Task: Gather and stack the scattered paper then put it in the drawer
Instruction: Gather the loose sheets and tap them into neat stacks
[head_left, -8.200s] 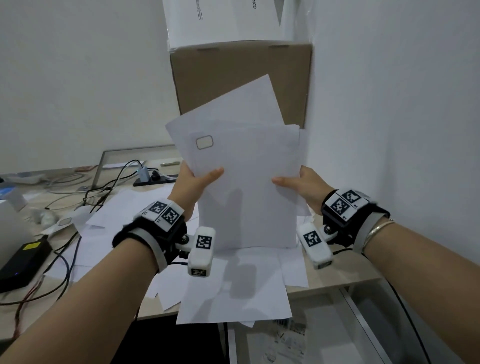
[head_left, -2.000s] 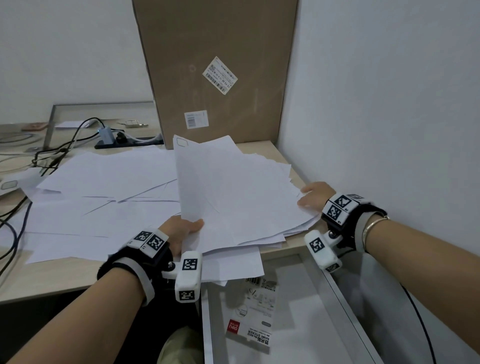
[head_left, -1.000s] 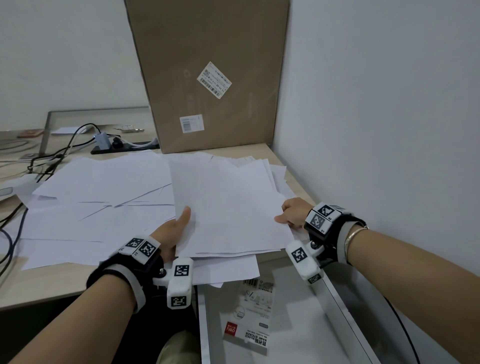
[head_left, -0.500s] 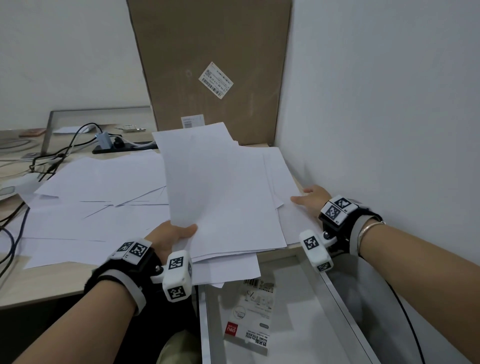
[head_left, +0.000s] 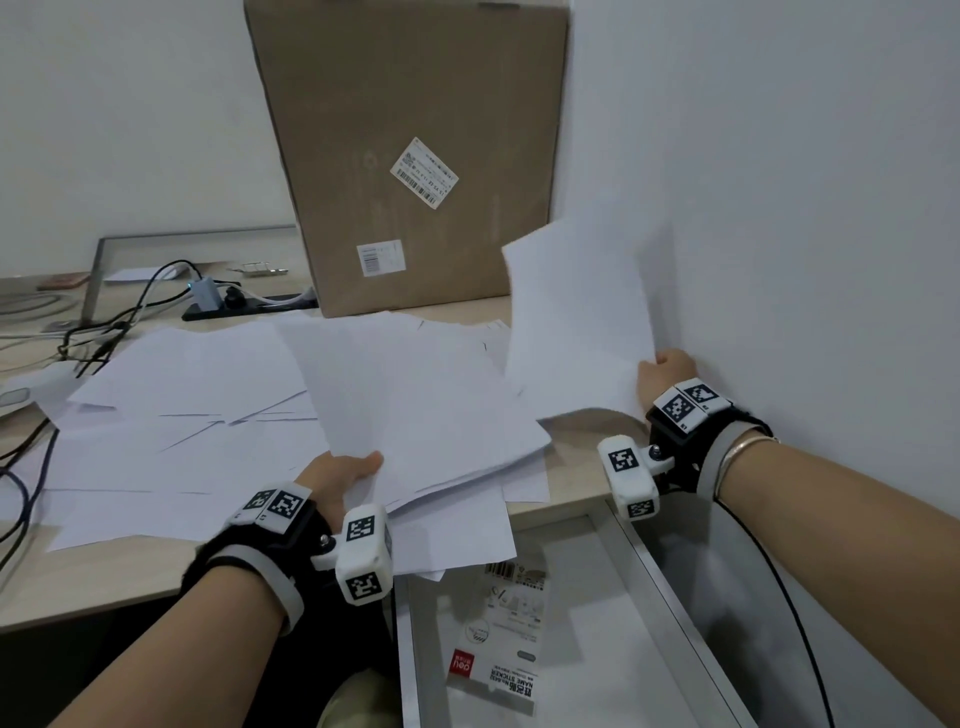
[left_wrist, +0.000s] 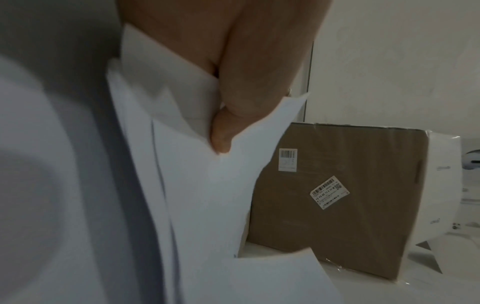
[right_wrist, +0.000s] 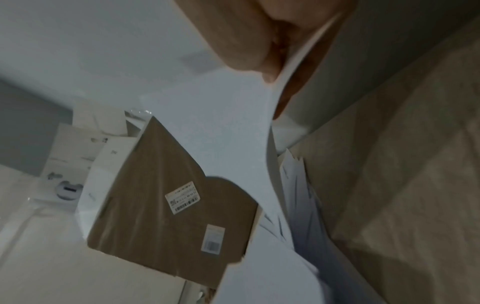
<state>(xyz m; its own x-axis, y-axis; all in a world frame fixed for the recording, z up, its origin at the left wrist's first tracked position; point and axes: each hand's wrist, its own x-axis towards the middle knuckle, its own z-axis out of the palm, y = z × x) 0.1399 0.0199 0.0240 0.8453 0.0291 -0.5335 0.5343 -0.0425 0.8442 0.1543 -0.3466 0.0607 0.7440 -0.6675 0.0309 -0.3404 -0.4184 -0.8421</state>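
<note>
My left hand (head_left: 345, 470) grips the near left corner of a fanned bundle of white sheets (head_left: 415, 395), thumb on top, held low over the desk; the left wrist view shows the thumb (left_wrist: 226, 131) pinching those sheets (left_wrist: 197, 195). My right hand (head_left: 665, 371) pinches the lower right corner of a separate sheet (head_left: 576, 322) raised upright by the right wall; in the right wrist view the fingers (right_wrist: 249, 55) clamp that sheet (right_wrist: 233, 127). More loose white paper (head_left: 171, 415) lies spread over the desk. The open drawer (head_left: 654, 582) is below the desk edge, between my arms.
A tall cardboard box (head_left: 415, 156) stands at the back of the desk against the right wall (head_left: 779, 208). Cables and a power strip (head_left: 208, 304) lie at the back left. A packet of name stickers (head_left: 498, 649) lies inside the drawer.
The bundle that both hands held has split: my right hand has lifted one sheet up and right toward the wall, while my left hand has lowered the rest flatter over the desk.
</note>
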